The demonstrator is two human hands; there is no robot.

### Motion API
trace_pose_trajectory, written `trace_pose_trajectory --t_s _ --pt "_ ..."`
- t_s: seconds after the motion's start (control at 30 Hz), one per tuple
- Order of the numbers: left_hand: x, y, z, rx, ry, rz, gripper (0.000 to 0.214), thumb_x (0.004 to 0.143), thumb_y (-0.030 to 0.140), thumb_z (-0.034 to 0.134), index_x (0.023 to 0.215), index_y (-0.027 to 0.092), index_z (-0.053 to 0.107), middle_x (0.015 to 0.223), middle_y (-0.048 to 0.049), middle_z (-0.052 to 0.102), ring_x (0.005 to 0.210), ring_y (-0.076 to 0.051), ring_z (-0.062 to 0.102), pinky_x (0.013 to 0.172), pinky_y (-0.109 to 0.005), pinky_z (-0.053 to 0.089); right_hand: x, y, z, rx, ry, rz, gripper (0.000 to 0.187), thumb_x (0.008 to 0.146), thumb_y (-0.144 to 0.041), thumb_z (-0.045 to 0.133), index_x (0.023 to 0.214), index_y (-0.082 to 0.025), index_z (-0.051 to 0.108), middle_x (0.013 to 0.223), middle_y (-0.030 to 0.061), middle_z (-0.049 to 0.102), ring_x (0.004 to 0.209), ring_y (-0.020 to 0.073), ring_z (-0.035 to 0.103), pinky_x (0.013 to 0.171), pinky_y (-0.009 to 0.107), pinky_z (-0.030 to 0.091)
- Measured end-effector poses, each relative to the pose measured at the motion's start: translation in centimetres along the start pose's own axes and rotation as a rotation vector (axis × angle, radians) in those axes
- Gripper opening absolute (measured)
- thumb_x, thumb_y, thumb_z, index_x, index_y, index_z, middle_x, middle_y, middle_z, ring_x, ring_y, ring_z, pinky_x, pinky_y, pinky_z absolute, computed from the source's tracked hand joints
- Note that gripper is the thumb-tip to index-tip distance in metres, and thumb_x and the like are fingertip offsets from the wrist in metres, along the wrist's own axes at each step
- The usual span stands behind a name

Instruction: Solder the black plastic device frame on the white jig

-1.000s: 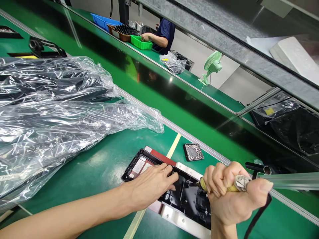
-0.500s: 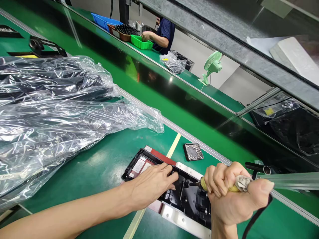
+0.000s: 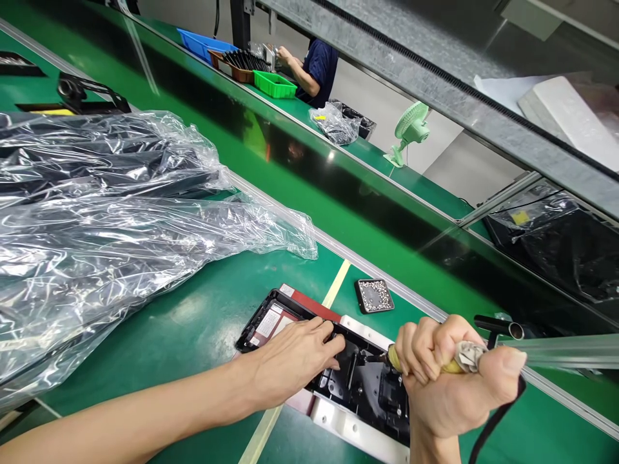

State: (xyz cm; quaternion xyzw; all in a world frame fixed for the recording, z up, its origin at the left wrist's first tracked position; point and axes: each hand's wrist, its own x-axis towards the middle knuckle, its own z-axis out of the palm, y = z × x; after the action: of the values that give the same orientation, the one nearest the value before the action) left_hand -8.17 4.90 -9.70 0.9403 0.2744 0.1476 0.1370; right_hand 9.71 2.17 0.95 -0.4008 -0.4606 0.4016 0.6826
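A black plastic housing lies in a white and red fixture on the green bench. My left hand rests flat on the housing's left part, fingers stretched out, pressing it down. My right hand is closed in a fist round a powered screwdriver with a yellowish grip. Its tip touches the housing near the middle. A black cable hangs from the tool below my thumb.
A small black tray of screws sits just beyond the fixture. Large clear plastic bags holding dark parts cover the bench at left. Across the conveyor, another person works beside green and blue bins. A small green fan stands farther right.
My hands and the tool stay almost still. The person across the conveyor has lifted a hand from the green bin toward the items behind it.
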Motion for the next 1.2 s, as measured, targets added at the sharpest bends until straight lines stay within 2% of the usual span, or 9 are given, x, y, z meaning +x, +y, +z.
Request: trace_pose_trajectory --t_s 0.37,0.7,0.87,1.07,1.13,1.2 --pt "0.0 0.0 -0.1 0.006 -0.014 0.002 0.016 0.099 0.027 0.065 0.098 0.021 0.050 0.090 -0.0018 0.057 0.080 -0.022 0.058 0.060 -0.034 0.036 0.0 -0.3 -0.4 0.019 -0.010 0.021 0.062 0.090 -0.071 0.042 0.055 -0.020 0.042 0.040 -0.0066 0.032 0.032 0.0089 0.030 0.033 0.022 0.032" --pt "0.1 0.0 -0.3 -0.002 -0.020 -0.005 0.015 0.101 0.029 0.062 0.097 0.021 0.051 0.089 -0.0013 0.057 0.078 -0.021 0.057 0.059 -0.034 0.032 -0.3 -0.3 -0.4 0.019 0.043 0.034 0.057 0.093 -0.064 0.041 0.055 -0.021 0.047 0.041 -0.0043 0.037 0.034 0.0107 0.031 0.034 0.024 0.032" --pt "0.1 0.1 -0.4 0.002 -0.031 -0.009 0.014 0.102 0.029 0.060 0.097 0.021 0.051 0.089 -0.0013 0.056 0.078 -0.021 0.057 0.059 -0.034 0.033 -0.5 -0.5 -0.3 0.020 -0.005 0.037 0.055 0.095 -0.060 0.038 0.056 -0.021 0.048 0.042 -0.0035 0.038 0.036 0.0115 0.032 0.036 0.024 0.032" --pt "0.2 0.1 -0.5 -0.006 -0.047 -0.018 0.014 0.103 0.030 0.059 0.097 0.021 0.051 0.090 -0.0018 0.057 0.079 -0.022 0.057 0.059 -0.034 0.031 -0.3 -1.4 -0.6 0.012 -0.195 0.078 0.052 0.092 -0.059 0.048 0.058 -0.020 0.049 0.044 -0.0030 0.041 0.038 0.0113 0.036 0.040 0.026 0.035" --pt "0.2 0.0 -0.5 -0.011 -0.051 -0.016 0.014 0.103 0.030 0.059 0.097 0.021 0.051 0.089 -0.0018 0.057 0.078 -0.022 0.056 0.059 -0.034 0.030 -0.1 -2.0 -0.8 0.020 -0.193 0.062 0.053 0.092 -0.060 0.048 0.058 -0.020 0.048 0.043 -0.0035 0.040 0.037 0.0112 0.037 0.040 0.027 0.037" --pt "0.1 0.1 -0.5 -0.020 -0.053 -0.014 0.013 0.103 0.029 0.058 0.097 0.021 0.051 0.089 -0.0017 0.056 0.078 -0.021 0.056 0.059 -0.033 0.029 0.1 -2.7 -1.0 0.023 -0.114 0.027 0.054 0.093 -0.060 0.045 0.056 -0.020 0.047 0.042 -0.0040 0.039 0.036 0.0110 0.037 0.039 0.027 0.039"
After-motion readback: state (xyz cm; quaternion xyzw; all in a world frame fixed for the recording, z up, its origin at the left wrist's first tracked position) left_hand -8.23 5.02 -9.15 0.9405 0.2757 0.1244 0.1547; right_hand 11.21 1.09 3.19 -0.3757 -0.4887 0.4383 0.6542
